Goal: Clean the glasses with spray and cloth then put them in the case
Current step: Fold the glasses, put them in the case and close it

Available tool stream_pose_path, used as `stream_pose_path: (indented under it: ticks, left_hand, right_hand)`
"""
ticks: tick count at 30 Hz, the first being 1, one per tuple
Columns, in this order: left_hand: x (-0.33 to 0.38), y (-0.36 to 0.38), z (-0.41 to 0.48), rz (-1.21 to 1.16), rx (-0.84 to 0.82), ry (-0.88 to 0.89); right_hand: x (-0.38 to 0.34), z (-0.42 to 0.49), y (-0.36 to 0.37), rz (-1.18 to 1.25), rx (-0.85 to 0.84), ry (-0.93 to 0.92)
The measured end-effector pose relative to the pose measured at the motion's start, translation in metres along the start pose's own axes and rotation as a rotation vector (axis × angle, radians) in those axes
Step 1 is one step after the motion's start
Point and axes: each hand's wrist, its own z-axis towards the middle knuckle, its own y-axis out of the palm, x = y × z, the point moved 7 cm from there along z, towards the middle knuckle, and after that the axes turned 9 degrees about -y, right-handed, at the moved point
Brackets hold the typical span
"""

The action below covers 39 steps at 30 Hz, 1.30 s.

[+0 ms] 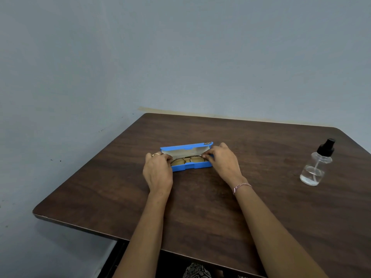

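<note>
Case (192,166) near the middle of the surface (200,213), lid raised at the rear. Glasses (188,158) inside the case, lying lengthwise. Left hand (157,171) at the case's left end, right hand (224,161) at its right end, both pinching the glasses' ends. Spray bottle (316,167) upright, well apart at the right. Wall (180,57) behind the surface.

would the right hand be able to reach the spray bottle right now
Probably yes: only bare table lies between the right hand and the bottle, though it must first let go of the glasses.
</note>
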Motion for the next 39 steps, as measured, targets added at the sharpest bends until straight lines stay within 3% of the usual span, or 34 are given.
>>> stream_pose_path:
  ticks: [7,12,20,22,28,34,39]
  left_hand:
    - [0.002,-0.004,-0.002,-0.046,0.016,0.032]
    - [-0.004,-0.021,-0.012,-0.191,0.17,0.02]
    - [0.009,-0.021,-0.013,-0.338,0.212,0.219]
    - [0.013,-0.009,-0.011,-0.302,0.129,0.281]
    - [0.017,0.02,-0.009,-0.095,-0.08,0.349]
    - [0.013,0.018,-0.006,-0.178,-0.106,0.266]
    - [0.01,0.009,-0.006,-0.259,-0.028,0.228]
  right_hand:
    - [-0.005,-0.003,-0.007,-0.02,0.055,-0.062]
    - [0.0,-0.009,-0.024,-0.039,0.131,-0.027]
    - [-0.007,-0.02,-0.047,0.044,0.419,-0.053]
    - [-0.013,-0.017,-0.043,0.097,0.372,-0.101]
    - [-0.024,-0.014,0.007,-0.048,-0.07,-0.25]
    - [-0.023,-0.012,0.008,-0.054,-0.179,-0.219]
    - [-0.017,-0.011,0.007,0.05,-0.124,-0.173]
